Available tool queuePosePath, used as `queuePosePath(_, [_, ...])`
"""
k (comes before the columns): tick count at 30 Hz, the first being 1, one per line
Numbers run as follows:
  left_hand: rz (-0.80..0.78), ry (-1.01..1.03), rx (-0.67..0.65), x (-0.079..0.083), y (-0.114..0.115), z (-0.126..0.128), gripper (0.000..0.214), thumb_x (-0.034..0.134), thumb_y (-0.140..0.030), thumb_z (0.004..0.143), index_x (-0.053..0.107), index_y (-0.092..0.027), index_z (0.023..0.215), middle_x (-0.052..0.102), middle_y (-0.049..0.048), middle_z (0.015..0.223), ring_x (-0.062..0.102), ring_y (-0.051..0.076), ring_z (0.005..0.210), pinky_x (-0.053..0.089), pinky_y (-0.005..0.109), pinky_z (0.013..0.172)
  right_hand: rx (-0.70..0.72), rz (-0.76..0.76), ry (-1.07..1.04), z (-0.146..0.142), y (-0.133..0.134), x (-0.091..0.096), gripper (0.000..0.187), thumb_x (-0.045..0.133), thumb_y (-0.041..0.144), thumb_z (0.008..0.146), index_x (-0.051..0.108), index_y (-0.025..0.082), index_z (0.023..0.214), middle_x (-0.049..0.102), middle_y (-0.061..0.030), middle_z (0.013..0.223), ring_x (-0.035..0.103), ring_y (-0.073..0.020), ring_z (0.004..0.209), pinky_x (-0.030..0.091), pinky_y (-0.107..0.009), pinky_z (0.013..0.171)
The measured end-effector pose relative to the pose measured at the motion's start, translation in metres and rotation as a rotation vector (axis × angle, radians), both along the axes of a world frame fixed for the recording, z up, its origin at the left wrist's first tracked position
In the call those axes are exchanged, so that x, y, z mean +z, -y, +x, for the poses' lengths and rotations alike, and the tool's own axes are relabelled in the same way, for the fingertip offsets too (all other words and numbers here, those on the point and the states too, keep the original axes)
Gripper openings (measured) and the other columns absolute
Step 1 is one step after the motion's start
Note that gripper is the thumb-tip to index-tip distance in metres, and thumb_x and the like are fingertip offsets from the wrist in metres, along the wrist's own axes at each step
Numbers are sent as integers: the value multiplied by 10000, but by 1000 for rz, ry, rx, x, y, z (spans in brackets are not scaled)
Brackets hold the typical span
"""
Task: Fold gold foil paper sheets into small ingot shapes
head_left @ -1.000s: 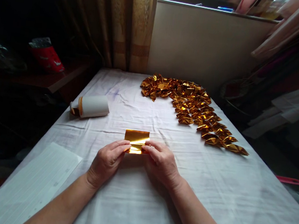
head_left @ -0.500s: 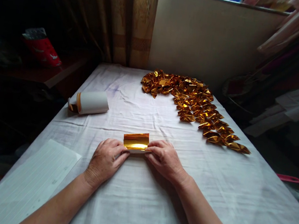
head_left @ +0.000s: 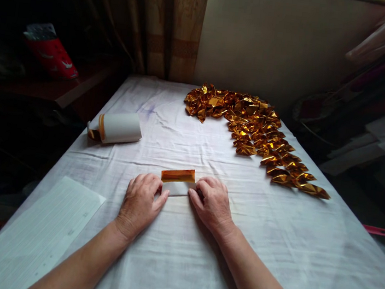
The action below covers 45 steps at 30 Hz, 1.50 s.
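A small sheet of gold foil paper (head_left: 178, 175) lies on the white cloth, its near part folded up so that the white back shows and a gold strip stays visible at the far side. My left hand (head_left: 142, 203) grips the left end of the fold, fingers curled and thumb at the near edge. At the right end, my right hand (head_left: 212, 205) pinches the same sheet. Further off to the right rests a long cluster of folded gold foil pieces (head_left: 251, 118), apart from both hands.
A roll of white-backed paper (head_left: 121, 128) lies at the left of the cloth-covered table (head_left: 172, 263). Nearer is a lined paper sheet (head_left: 40, 229). On a dark side table stands a red container (head_left: 52, 56). Curtains (head_left: 164, 25) hang behind; a pink handle (head_left: 378, 230) shows at the right.
The near edge of the foil paper has been folded further away from me, so more white back and less gold show. The view has tilted slightly downward.
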State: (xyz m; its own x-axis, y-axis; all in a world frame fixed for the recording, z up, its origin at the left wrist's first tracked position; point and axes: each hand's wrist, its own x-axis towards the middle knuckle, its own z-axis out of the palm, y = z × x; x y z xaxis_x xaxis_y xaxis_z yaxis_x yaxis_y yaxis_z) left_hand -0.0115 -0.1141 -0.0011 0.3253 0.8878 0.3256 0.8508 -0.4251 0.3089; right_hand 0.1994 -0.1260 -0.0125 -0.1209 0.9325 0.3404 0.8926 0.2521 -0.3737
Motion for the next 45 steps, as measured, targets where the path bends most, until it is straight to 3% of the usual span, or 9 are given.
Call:
queuePosePath(2, [10,25,12,-2,0,-1,91,591,-286,876,564,-211,919,635,47,893,562,244,874,425,383,808,-18,-8,12,-1,1,1,155,619,262,861,538,224,735,636,-40,874,539,-222,861,367,-357,767])
queuePosePath(6, [86,16,-13,-5,3,-1,314,574,-231,895,563,-216,1209,632,97,1144,578,263,1028,438,406,886,-28,-32,12,-3,0,1,154,619,266,862,539,223,738,627,-39,882,529,-221,865,355,-353,772])
queuePosePath(10, [207,-68,-190,-1,10,3,245,547,-178,923,669,-268,1116,650,68,1221,561,267,1148,399,436,987,-36,-49,13,-3,0,1,149,624,270,859,548,219,740,617,-41,881,524,-221,867,347,-347,770])
queuePosePath(14, [190,-103,-337,2,19,9,282,539,-253,943,658,-233,1198,674,50,1257,553,269,1221,344,458,1076,-34,-33,14,-2,0,0,153,618,279,867,552,220,742,611,-36,860,515,-214,851,339,-341,766])
queuePosePath(22, [141,-176,-318,-4,24,10,356,492,-345,968,628,-205,1266,662,67,1291,587,246,1210,335,451,1107,-57,-7,-25,-1,1,-5,84,587,290,884,565,219,924,617,-32,869,537,-218,861,348,-340,776])
queuePosePath(28, [132,-167,-314,-4,24,10,364,465,-330,977,614,-190,1279,657,77,1298,588,250,1210,338,456,1105,-59,7,-10,-5,4,-3,234,595,348,879,557,205,1060,637,-68,987,549,-247,943,356,-366,831])
queuePosePath(31, [137,-163,-318,-4,23,9,376,467,-328,975,606,-185,1293,659,82,1295,592,252,1205,339,460,1103,-72,-3,22,-8,4,-2,296,624,408,856,567,204,1062,635,-80,1003,544,-264,962,352,-377,832])
queuePosePath(38, [131,-151,-354,-1,20,5,353,451,-339,987,626,-199,1260,660,65,1297,594,243,1204,311,467,1110,-43,-42,-129,0,1,-3,158,564,210,837,566,232,993,655,-47,982,570,-232,955,362,-359,832])
queuePosePath(45, [133,-154,-322,-2,21,-15,357,427,-348,992,638,-223,1251,669,55,1285,602,253,1199,267,492,1126,-20,-95,-146,3,1,-1,115,567,194,855,585,236,962,651,-41,1004,570,-234,990,360,-366,837])
